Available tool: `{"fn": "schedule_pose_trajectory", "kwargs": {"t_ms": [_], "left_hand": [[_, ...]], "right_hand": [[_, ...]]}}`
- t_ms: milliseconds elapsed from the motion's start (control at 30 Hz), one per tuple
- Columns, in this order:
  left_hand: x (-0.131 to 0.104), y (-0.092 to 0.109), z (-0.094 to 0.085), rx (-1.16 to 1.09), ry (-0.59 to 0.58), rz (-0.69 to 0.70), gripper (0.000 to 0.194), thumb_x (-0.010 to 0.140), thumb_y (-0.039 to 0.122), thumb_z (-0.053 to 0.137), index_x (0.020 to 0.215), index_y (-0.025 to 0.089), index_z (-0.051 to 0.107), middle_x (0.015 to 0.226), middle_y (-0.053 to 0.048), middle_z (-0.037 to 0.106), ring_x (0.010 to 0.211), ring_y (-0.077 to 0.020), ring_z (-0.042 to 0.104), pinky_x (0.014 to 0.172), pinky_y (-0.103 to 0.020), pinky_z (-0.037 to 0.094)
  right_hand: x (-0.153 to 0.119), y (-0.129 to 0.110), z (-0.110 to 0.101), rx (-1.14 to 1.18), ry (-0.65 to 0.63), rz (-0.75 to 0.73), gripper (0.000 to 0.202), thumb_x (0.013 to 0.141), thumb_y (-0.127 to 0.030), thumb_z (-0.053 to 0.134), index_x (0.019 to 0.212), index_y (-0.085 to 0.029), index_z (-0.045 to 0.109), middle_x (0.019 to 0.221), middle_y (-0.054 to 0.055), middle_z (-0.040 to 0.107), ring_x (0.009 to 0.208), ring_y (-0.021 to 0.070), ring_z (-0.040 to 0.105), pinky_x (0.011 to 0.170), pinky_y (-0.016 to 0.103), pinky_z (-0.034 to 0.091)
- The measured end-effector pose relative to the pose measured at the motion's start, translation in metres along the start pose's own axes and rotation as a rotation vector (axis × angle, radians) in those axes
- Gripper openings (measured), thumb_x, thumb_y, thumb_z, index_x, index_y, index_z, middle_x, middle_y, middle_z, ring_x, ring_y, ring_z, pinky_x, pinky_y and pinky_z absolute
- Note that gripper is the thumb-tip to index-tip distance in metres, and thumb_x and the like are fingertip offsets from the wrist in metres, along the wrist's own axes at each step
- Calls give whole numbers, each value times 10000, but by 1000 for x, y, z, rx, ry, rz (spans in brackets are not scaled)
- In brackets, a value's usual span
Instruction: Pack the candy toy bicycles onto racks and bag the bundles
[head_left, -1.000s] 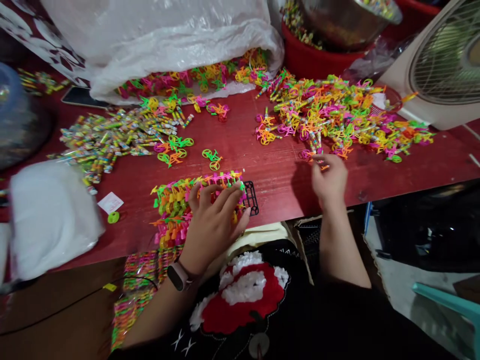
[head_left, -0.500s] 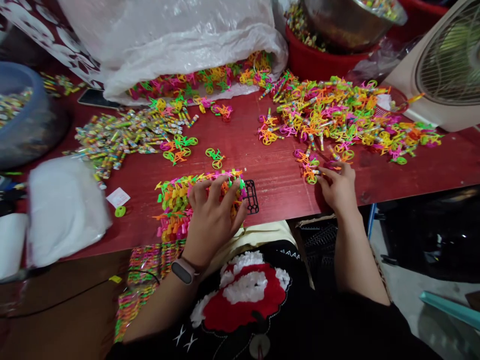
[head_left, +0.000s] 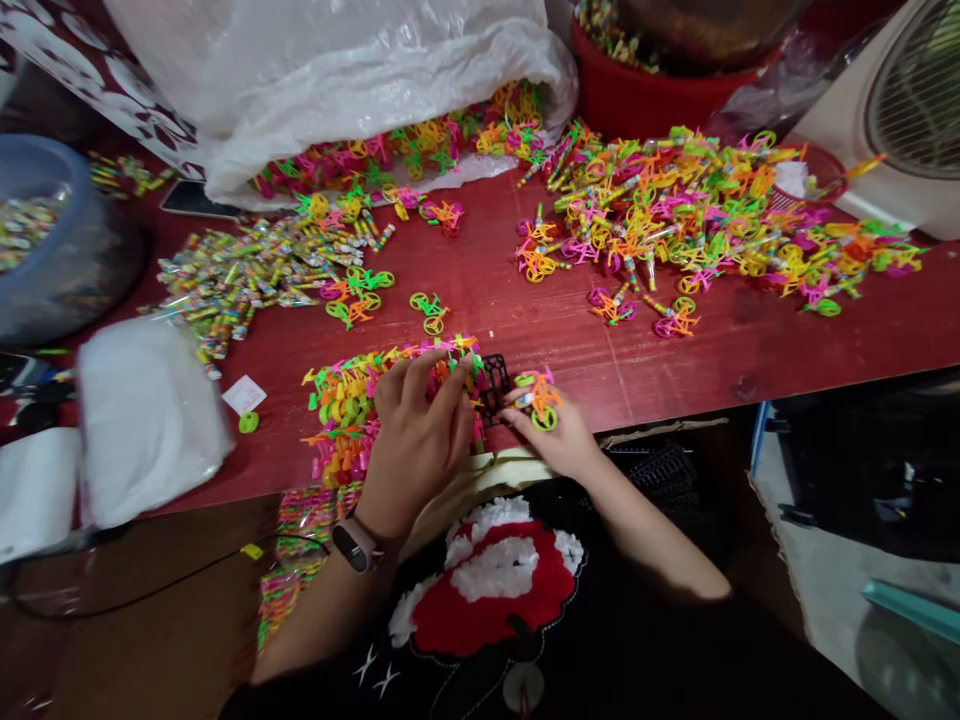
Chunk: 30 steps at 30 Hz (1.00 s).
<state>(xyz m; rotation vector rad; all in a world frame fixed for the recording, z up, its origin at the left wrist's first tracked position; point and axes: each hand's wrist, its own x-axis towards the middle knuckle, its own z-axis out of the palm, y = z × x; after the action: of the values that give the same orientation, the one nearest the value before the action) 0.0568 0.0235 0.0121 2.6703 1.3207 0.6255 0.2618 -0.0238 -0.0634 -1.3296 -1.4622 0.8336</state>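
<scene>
My left hand lies over rows of small bright plastic toys, its fingers apart and bent, the tips touching the toys near the right end. Those toys stand in close rows, and a black plastic rack shows at their right end. Just right of the rack, my right hand is closed on a small toy bicycle of orange, green and pink plastic. Part of a candy tube shows with it. Two similar toys with tubes, one an orange toy bicycle, lie farther up the red table.
A large pile of toy bicycles spreads at the back right, beside a fan. Candy tubes are heaped at the left. Behind stands a plastic bag of toys. A blue tub and folded plastic bags are at far left.
My right hand has picked up a toy bicycle from near the pile and brought it left and closer, beside the black rack. The left hand stays over the rows.
</scene>
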Motion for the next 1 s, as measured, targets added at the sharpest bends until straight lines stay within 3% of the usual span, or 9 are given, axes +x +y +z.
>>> {"fn": "schedule_pose_trajectory", "kwargs": {"t_ms": [167,500,600,733,1000], "left_hand": [[0,-1,-2,-5,6,28,459,1031,201,496,1490,210,521,1473,-173,498,1371,-340,472,1202,-596,350],[0,-2,-1,-12,-12,-17,489,1009,232,538,1497,223,521,1487,-165,489,1370,-365,440,1199,-617,346],[-1,-3,-1,-10,-15,-17,479,1011,236,537,1489,217,526,1493,-161,490,1375,-366,436,1200,-615,348],[-1,-3,-1,-5,-25,-23,465,1015,243,535,1476,190,544,1496,-171,489,1390,-379,415,1209,-610,344],[-1,-3,-2,-46,-26,-23,444,1021,251,534,1463,203,531,1517,-166,491,1411,-368,425,1210,-613,338]], "right_hand": [[4,3,17,-41,-57,-119,134,997,-279,646,1072,-235,747,1106,111,752,1084,250,723,972,428,595],[7,6,18,-87,-130,-108,129,977,-217,658,1054,-246,756,1085,83,766,1093,248,730,1000,435,602],[6,5,21,-150,-106,-129,218,942,-117,625,1081,-240,740,1099,95,746,1114,257,713,1000,443,604],[5,0,21,-302,-196,-134,423,808,15,607,1163,-197,698,1143,120,699,1114,280,679,1001,473,595],[14,-11,20,-392,-301,-110,470,791,35,595,1208,-170,668,1172,134,687,1127,282,655,1036,468,577]]}}
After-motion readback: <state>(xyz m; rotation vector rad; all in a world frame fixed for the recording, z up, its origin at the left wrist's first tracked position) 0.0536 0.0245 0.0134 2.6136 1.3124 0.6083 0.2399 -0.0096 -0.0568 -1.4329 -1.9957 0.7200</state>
